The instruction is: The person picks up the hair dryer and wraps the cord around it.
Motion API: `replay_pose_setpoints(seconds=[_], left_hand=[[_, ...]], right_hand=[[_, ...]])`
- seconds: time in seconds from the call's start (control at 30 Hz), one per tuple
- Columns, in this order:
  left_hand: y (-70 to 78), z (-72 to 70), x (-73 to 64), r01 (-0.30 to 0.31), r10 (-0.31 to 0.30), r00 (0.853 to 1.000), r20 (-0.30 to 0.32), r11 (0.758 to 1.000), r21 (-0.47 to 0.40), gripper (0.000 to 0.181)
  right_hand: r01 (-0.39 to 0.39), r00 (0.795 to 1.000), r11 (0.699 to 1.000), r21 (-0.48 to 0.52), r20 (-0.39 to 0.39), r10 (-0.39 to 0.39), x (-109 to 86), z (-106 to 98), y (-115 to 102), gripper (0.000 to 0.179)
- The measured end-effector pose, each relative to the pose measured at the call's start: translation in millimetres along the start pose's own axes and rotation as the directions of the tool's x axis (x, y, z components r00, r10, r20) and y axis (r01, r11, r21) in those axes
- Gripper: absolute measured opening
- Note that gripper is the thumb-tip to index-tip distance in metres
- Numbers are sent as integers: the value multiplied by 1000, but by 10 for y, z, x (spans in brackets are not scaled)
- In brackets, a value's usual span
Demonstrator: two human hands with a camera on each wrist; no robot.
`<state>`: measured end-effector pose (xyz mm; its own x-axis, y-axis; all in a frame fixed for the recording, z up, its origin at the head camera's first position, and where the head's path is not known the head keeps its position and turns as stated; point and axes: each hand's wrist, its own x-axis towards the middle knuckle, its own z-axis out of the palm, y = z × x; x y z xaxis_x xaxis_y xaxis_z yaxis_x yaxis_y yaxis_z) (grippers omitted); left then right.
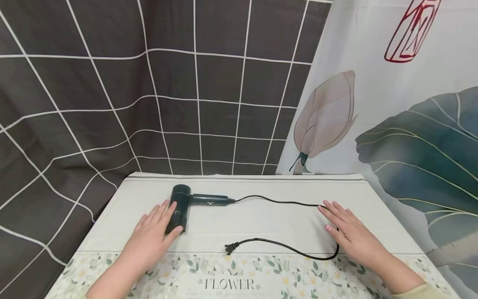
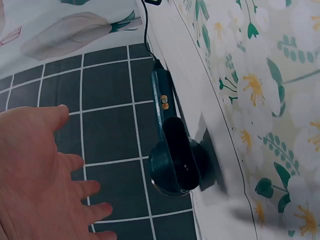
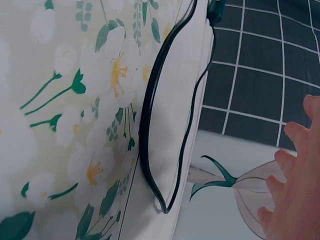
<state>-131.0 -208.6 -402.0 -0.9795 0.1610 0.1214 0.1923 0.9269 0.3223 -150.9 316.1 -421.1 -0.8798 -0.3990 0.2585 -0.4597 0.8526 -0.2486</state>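
A dark green hair dryer (image 1: 181,204) lies on the table, its handle (image 1: 210,199) pointing right. My left hand (image 1: 152,232), fingers spread, overlaps the dryer's barrel in the head view; in the left wrist view the hand (image 2: 35,170) is held apart from the dryer (image 2: 175,155), whose flat nozzle faces the camera. From the handle a black cord (image 1: 284,202) runs right, bends round and comes back to a two-pin plug (image 1: 230,248). Over that bend is my right hand (image 1: 352,234), fingers extended; the right wrist view shows this hand (image 3: 295,175) apart from the cord (image 3: 146,120).
A white tablecloth (image 1: 276,224) covers the table, with a floral band and the word FLOWER along the near side. Behind the table's back edge hang a dark grid-patterned curtain (image 1: 220,124) and a white cloth (image 1: 358,50) with flower and leaf prints.
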Motion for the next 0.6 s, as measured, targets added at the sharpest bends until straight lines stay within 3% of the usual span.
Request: replay_pose_setpoints(seconds=[0.17, 0.3, 0.43, 0.6], left_hand=[[-30, -5, 60, 45, -44, 999, 27, 998, -41, 71], [-108, -35, 190, 149, -136, 986, 100, 979, -138, 74], [-239, -14, 391, 279, -234, 951, 202, 931, -237, 76], [-377, 62, 687, 402, -310, 901, 303, 857, -322, 74]], right_hand=[[5, 1000, 1000, 17, 9, -5, 91, 36, -54, 51], [18, 1000, 999, 32, 15, -19, 269, 83, -159, 44], [43, 998, 999, 31, 33, -44, 556, 168, -262, 34], [43, 994, 999, 14, 95, -44, 961, 323, -337, 27]])
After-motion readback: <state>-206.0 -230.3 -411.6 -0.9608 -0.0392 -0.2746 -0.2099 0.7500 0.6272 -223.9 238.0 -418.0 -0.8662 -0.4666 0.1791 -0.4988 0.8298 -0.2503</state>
